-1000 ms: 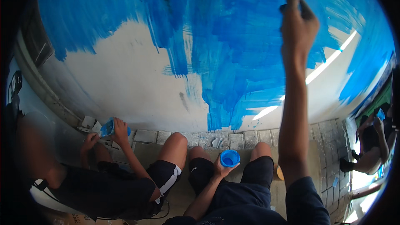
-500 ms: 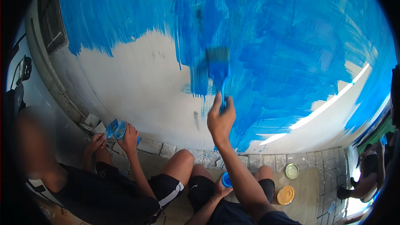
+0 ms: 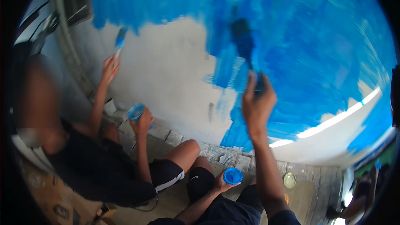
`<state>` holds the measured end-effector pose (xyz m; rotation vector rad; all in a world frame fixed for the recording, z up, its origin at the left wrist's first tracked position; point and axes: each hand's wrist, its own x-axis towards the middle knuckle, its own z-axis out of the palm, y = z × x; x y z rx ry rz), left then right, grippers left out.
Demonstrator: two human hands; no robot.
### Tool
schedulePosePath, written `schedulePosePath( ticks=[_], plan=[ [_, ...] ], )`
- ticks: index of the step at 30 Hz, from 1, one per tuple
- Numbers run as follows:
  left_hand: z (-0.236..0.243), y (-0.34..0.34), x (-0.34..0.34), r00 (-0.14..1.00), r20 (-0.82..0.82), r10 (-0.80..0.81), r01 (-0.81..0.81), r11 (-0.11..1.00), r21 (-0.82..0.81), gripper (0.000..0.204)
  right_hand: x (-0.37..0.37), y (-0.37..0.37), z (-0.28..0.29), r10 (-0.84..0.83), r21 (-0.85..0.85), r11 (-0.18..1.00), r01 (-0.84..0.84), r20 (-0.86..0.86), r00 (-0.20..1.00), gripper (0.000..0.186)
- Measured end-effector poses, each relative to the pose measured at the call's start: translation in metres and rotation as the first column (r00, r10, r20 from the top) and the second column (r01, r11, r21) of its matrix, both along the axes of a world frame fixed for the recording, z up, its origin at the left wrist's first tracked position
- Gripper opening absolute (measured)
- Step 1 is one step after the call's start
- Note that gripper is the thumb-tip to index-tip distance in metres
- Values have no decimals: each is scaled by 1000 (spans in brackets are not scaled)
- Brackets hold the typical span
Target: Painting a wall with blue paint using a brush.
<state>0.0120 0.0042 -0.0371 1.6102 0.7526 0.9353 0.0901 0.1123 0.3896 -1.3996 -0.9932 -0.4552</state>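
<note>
My right hand [image 3: 258,105] grips the handle of a wide paintbrush [image 3: 243,37], its bristles up against the blue-painted part of the wall [image 3: 308,58]. The brush is blurred and dark. Down by my lap, my left hand [image 3: 220,182] is wrapped around a small blue cup [image 3: 232,176] with blue paint inside. To my left a co-worker's hand [image 3: 110,68] raises a smaller brush [image 3: 120,38] near the lower edge of the paint. That person's other hand [image 3: 144,121] holds a clear cup [image 3: 136,111] smeared with blue.
An open pale tin [image 3: 290,180] stands on the paving to my right; an orange-yellow lid or tin [image 3: 286,198] is mostly behind my forearm. Bare white wall [image 3: 175,66] lies left of my brush. Cardboard [image 3: 54,196] is at lower left. Another person [image 3: 362,193] is at far right.
My view has shifted. My brush sits higher on the wall, and my blue cup shows more fully. The co-worker's brush has gone from beside their cup up to the wall.
</note>
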Motion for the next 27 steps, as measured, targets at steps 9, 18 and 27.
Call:
schedulePosePath(
  ticks=[9, 18, 27],
  plan=[
    [-11, -6, -9, 995, -98, -31, 34, 999, 30, 85, 76, -85, -139, -85, -383, 921, 69, -27, 996, 24],
    [-5, -3, 0, 992, -99, -82, 86, 996, 36, 82, 98, -199, -211, -233, -423, 899, 116, -235, 944, 38],
    [4, -5, 3, 981, -144, -133, 129, 991, -39, 82, 153, -287, -293, -390, -383, 899, 214, -475, 788, 40]
  ],
)
